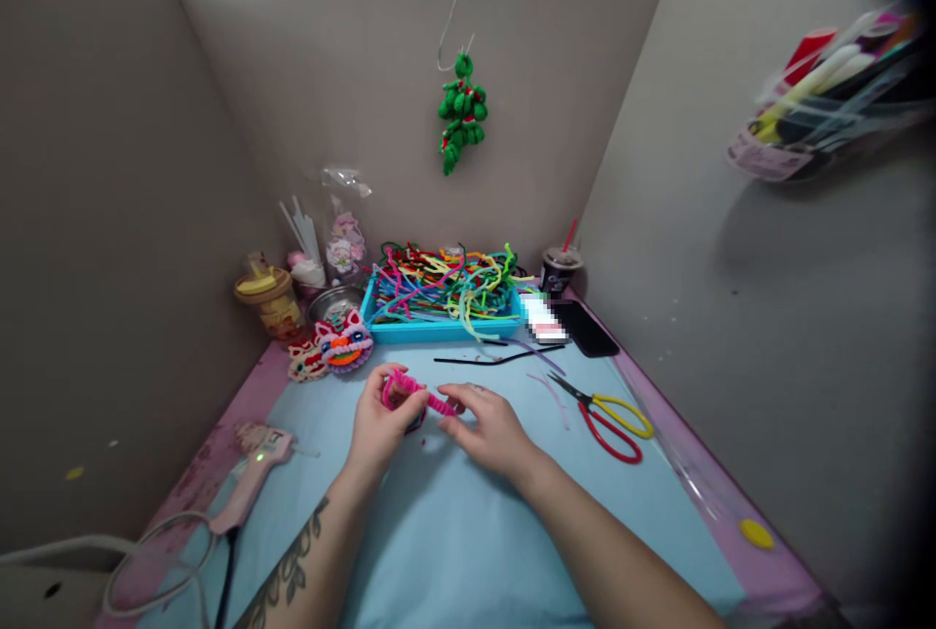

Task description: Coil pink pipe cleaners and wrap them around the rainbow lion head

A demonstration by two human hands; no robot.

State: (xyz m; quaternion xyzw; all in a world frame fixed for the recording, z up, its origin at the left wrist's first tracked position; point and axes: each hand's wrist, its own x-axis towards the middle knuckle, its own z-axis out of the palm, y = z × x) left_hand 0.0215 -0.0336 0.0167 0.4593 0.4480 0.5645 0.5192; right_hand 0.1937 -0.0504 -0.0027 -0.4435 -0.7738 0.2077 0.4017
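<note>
My left hand (375,429) is closed on a bright pink pipe cleaner (405,382), pinching it between thumb and fingers. The pink piece is bent into a loop at the left, and a straighter, ridged length runs right. At that right end, the thumb and fingers of my right hand (488,426) are closed on its tip. Something small and dark shows beneath the left thumb, mostly hidden. Both hands hover low over a light blue cloth (453,531). To the right lie scissors (585,402) with one yellow and one red handle, blades partly spread.
Behind my hands is a blue tray (439,332) heaped with pipe cleaners. Lion-head ornaments (346,348) lie left of it. A pink glue gun (255,478) with a lit green light and cable rests at left. A black phone (589,329) and lidded cup (561,270) stand right.
</note>
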